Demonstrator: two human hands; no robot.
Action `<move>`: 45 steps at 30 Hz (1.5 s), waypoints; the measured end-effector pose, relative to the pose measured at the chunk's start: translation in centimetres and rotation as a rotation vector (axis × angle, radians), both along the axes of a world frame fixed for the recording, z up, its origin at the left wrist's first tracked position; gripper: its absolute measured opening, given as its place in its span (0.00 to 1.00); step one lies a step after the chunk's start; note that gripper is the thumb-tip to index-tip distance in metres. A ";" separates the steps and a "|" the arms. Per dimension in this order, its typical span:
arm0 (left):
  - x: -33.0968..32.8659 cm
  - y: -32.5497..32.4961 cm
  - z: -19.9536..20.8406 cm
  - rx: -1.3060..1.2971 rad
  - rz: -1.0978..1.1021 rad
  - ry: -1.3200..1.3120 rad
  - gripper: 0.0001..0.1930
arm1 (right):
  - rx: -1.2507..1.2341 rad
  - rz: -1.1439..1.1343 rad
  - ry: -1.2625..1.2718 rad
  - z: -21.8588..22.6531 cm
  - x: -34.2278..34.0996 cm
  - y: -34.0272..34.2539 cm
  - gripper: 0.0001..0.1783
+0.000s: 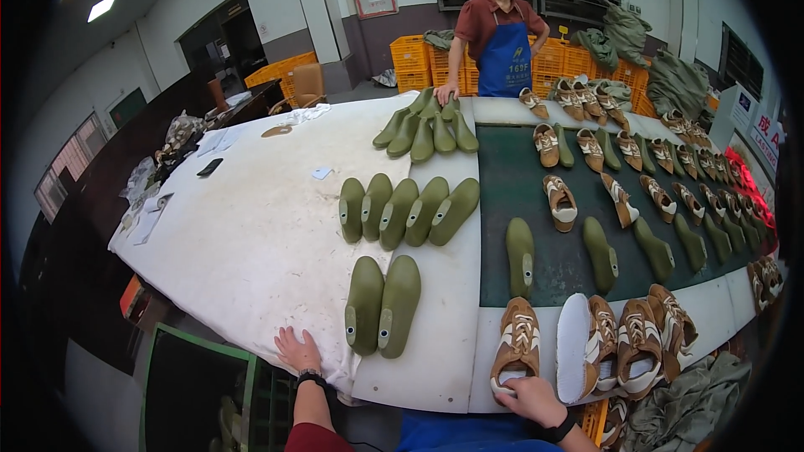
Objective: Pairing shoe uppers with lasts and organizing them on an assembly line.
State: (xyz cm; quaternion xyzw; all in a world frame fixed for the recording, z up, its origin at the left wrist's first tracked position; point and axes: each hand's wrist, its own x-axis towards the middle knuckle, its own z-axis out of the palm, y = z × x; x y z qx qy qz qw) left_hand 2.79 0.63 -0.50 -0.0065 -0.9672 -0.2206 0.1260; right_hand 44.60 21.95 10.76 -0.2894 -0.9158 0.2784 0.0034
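Brown-and-white sneaker (514, 336) sits upright, toe pointing away, its heel inside the closed grip of the right hand (533, 400); those fingertips are partly hidden, and I cannot tell how deep they reach. Well left of the sneaker, the left hand (299, 350) lies with fingers spread, holding nothing, on white cloth (251, 272). Just right of the sneaker, a white insole (574, 343) partly covers another shoe (602, 335); near its toe, a green shoe last (520, 255).

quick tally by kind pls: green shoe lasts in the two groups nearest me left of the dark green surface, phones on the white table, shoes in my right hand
Green shoe lasts: 7 (5 farther, 2 nearer)
Black phone: 1
Brown shoe in the right hand: 1
Total: 9
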 end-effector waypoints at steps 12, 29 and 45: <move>0.0 0.1 -0.1 0.004 0.000 -0.004 0.23 | 0.008 -0.009 0.005 0.2 -0.1 -0.1 0.15; -0.2 0.5 0.0 0.033 -0.011 -0.006 0.24 | 0.030 -0.009 0.020 0.1 -0.3 0.2 0.15; -0.9 0.5 -1.2 -0.092 -0.156 0.124 0.23 | 0.089 -0.038 0.042 -0.9 0.8 -0.9 0.14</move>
